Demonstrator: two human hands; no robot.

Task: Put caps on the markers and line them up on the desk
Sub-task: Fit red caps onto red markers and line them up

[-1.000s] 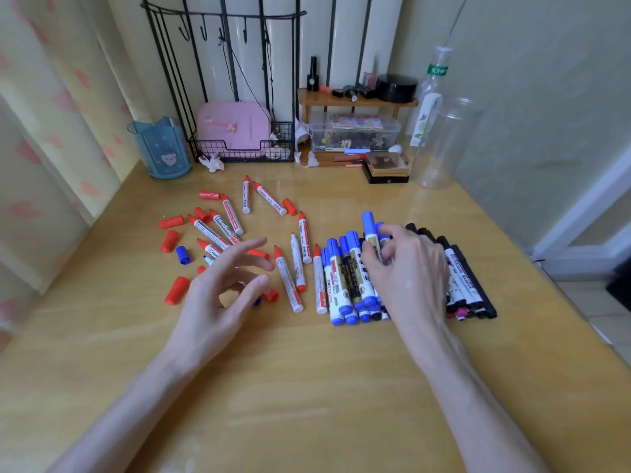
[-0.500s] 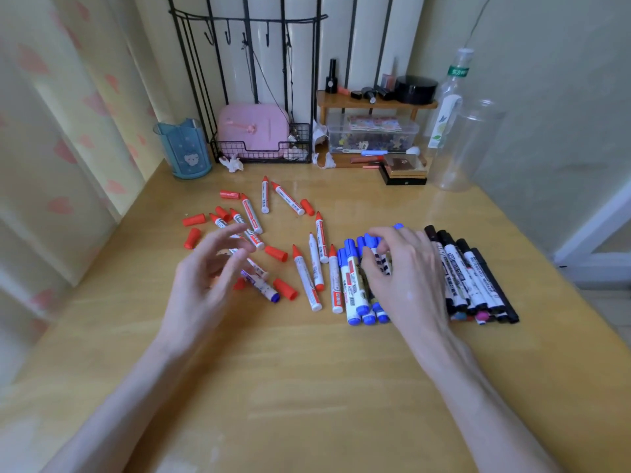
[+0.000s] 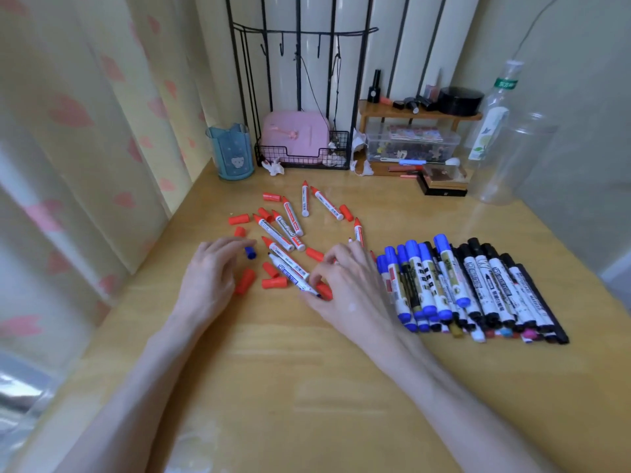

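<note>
One uncapped blue marker [image 3: 288, 270] lies diagonally near the middle of the desk [image 3: 307, 387], dark tip toward the far left corner. The right hand [image 3: 351, 288] pinches its near end between thumb and forefinger; the other fingers are curled loosely above it. One loose blue cap [image 3: 250, 252] lies just left of the marker tip. The left hand [image 3: 210, 274] rests palm down beside it, fingers extended and slightly spread; whether the fingertips contact the cap cannot be told. Seven uncapped red markers [image 3: 285, 230] are scattered between the hands and the far edge, and at least one more is partly hidden behind the right hand. Ten loose red caps [image 3: 245, 280] can be counted among them, one partly under the right hand. Toward the right edge, capped markers lie side by side in a row: six blue-capped markers [image 3: 442, 268] on its left, black-capped markers [image 3: 495, 288] on its right. The row overlaps, so the black count cannot be told. Along the far edge stand one blue cup [image 3: 230, 155], one wire rack [image 3: 304, 155] holding a pink case [image 3: 295, 131], one wooden shelf [image 3: 420, 113] over a clear box [image 3: 409, 146], and two plastic bottles [image 3: 512, 158].
</note>
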